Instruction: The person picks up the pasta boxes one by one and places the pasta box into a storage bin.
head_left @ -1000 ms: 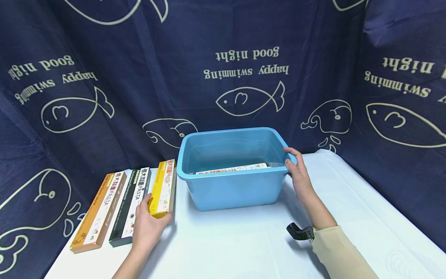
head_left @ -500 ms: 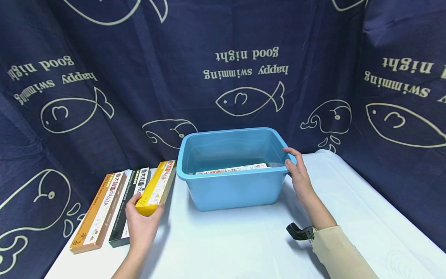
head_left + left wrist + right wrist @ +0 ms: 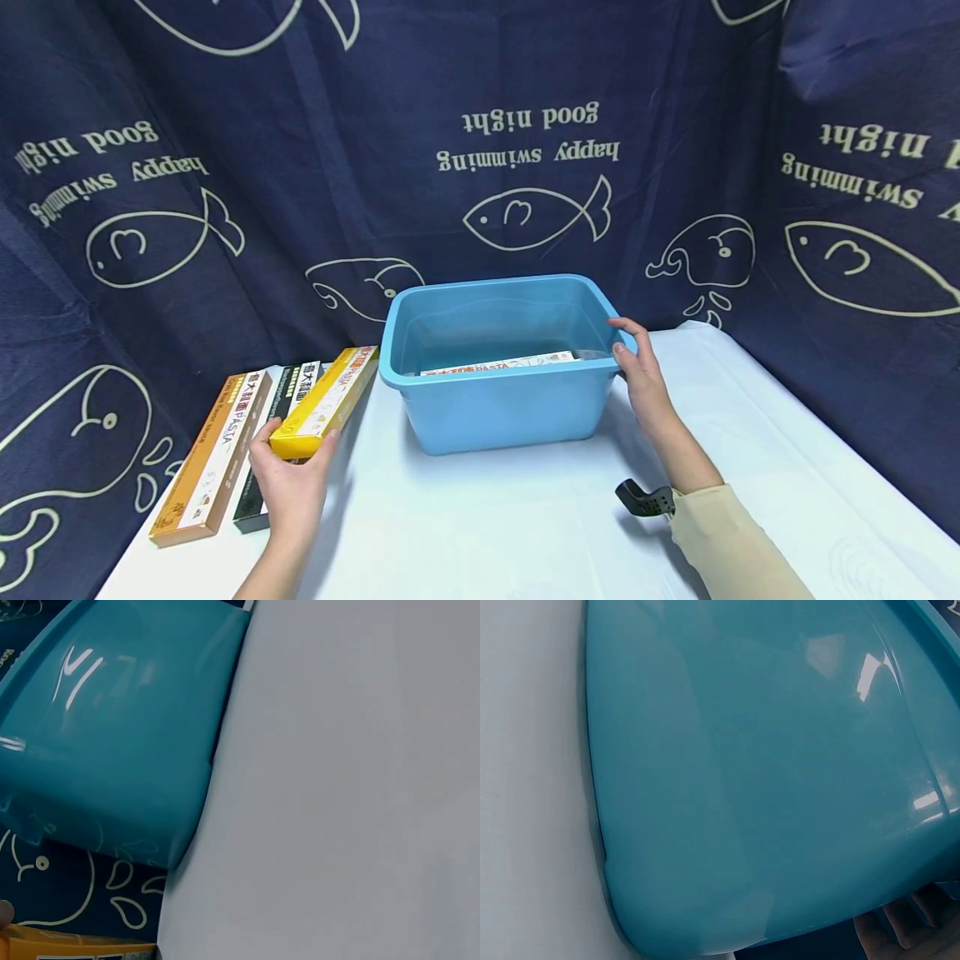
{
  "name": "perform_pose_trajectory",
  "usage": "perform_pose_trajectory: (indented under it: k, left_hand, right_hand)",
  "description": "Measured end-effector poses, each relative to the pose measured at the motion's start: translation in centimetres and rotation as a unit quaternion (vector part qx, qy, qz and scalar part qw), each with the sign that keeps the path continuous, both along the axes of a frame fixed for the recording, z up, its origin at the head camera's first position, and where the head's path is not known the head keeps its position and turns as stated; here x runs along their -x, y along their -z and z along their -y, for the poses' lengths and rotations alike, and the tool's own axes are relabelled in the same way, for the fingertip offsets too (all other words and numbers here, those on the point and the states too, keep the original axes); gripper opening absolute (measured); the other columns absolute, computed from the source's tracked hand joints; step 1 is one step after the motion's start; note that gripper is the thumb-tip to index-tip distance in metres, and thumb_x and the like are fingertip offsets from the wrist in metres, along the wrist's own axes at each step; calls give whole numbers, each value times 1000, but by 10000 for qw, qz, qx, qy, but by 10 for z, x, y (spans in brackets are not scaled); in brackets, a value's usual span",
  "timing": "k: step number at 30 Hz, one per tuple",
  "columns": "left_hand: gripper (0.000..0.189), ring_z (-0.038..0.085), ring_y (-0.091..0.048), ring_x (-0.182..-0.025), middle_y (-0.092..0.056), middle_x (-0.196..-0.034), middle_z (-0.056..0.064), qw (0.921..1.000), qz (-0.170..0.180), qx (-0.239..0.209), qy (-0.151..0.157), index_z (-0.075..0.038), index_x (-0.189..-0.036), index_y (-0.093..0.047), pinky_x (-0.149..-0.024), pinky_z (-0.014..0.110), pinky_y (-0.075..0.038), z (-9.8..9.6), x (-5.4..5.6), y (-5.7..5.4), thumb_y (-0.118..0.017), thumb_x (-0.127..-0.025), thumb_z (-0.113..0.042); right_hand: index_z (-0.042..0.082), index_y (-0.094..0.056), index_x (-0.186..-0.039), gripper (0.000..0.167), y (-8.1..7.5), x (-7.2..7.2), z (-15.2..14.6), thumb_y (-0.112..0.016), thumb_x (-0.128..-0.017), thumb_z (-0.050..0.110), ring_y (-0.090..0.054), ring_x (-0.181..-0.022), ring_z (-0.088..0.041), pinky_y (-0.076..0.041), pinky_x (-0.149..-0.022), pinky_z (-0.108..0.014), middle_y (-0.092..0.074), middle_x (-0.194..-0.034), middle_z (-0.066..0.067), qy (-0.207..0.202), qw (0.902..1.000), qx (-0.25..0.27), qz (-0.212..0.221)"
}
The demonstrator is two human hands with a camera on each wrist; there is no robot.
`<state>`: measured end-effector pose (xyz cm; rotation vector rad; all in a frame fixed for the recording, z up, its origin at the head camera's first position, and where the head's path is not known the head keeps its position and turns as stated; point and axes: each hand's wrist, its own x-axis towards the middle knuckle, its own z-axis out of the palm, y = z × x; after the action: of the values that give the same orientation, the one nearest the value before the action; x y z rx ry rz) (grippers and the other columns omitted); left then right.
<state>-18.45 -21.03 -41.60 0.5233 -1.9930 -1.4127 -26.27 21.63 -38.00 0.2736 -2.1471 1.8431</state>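
Observation:
My left hand point(image 3: 291, 479) grips the near end of a yellow pasta box point(image 3: 324, 404), thumb on one side and fingers on the other. That near end is raised and tilted over the black pasta box point(image 3: 281, 408); the far end is low, close to the table. In the left wrist view, part of the yellow box point(image 3: 82, 946) shows at the bottom left. With my right hand point(image 3: 641, 375) I hold the right rim of a blue plastic tub point(image 3: 510, 408), the thumb outside. A white pasta box point(image 3: 498, 365) lies inside the tub, mostly hidden by its front wall.
An orange pasta box point(image 3: 212, 458) lies at the far left, beside the black one. A white cloth covers the table point(image 3: 480, 525). Behind the tub hangs a dark blue curtain point(image 3: 360, 167) with fish drawings. A black wrist mount point(image 3: 645, 498) sticks out from the right sleeve.
My left hand has taken hold of the yellow pasta box, lifted its near end and swung it left over the black box. The right hand and tub have stayed put.

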Motion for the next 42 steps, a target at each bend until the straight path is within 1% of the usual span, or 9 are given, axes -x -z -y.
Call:
perform_pose_trajectory:
  k: [4, 6, 11, 14, 18, 25, 28, 33, 42]
  left_hand:
    - [80, 27, -45, -126, -36, -146, 12, 9995, -161, -249, 55, -13, -148, -32, -90, 1, -39, 5, 1, -1, -80, -83, -15]
    - [77, 21, -50, -119, -37, -145, 9, 9986, -290, -427, 104, -14, -147, -35, -83, -2, -41, 8, 2, -1, -79, -84, -11]
    - [61, -3, -58, -85, -43, -128, -7, 9956, -456, -813, 60, -13, -139, -49, -66, 4, -51, 13, 3, -4, -78, -85, -10]
    - [53, -7, -59, -75, -43, -117, -13, 9929, -530, -1059, 74, -11, -133, -53, -63, 7, -53, 14, 3, -5, -77, -85, -11]
    - [48, -1, -59, -86, -42, -117, -14, 9869, -665, -1461, 180, -16, -128, -54, -67, 10, -55, 16, 4, -5, -78, -86, -13]
    - [42, 20, -52, -117, -34, -147, 9, 9832, -523, -1743, 112, -17, -128, -51, -71, 10, -55, 18, 5, -10, -71, -92, -23]
    - [44, 29, -47, -128, -31, -150, 7, 9798, -575, -1909, 143, -16, -132, -49, -73, 12, -55, 20, 5, -12, -69, -94, -22]
    - [44, 36, -44, -129, -32, -145, 5, 9675, -961, -2331, 207, -13, -133, -47, -74, 18, -58, 20, 5, -15, -67, -94, -14]
    - [42, 38, -37, -131, -29, -140, 3, 9422, -1766, -2825, 371, -10, -134, -45, -76, 23, -59, 21, 3, -21, -59, -96, -1]
  right_hand:
    - [15, -31, -150, 48, 0, 0, 0, -36, -105, 28, -17, -153, -39, -16, -118, -72, -14, -167, -9, -2, 10000, 16, -1]
    - [15, -31, -150, 48, 0, 0, 0, -36, -104, 28, -17, -153, -39, -16, -117, -72, -14, -167, -9, 8, 10000, 13, 8]
    - [16, -31, -150, 48, 0, 0, 0, -36, -104, 29, -17, -153, -39, -17, -117, -72, -14, -167, -8, 17, 10000, -7, 27]
    - [16, -31, -150, 48, 0, 0, 0, -36, -104, 29, -17, -153, -39, -17, -117, -72, -15, -167, -8, 7, 10000, 22, 19]
    - [15, -32, -149, 47, 0, 0, 0, -36, -104, 27, -18, -153, -39, -17, -117, -71, -15, -166, -9, -10, 10000, 79, -13]
    - [14, -32, -149, 47, 0, 0, 0, -36, -104, 26, -18, -153, -39, -18, -117, -72, -15, -166, -10, 8, 10000, 90, -39]
    - [14, -32, -149, 46, 0, 0, 1, -36, -104, 26, -18, -153, -39, -18, -117, -71, -16, -166, -10, -1, 9999, 95, -43]
    - [14, -32, -149, 46, 0, 0, 0, -35, -104, 25, -18, -153, -39, -18, -117, -71, -16, -166, -10, -21, 9999, 118, -56]
    - [15, -32, -150, 47, -3, -3, 2, -36, -105, 27, -19, -153, -38, -18, -118, -70, -16, -166, -11, -9, 10000, 23, -89]
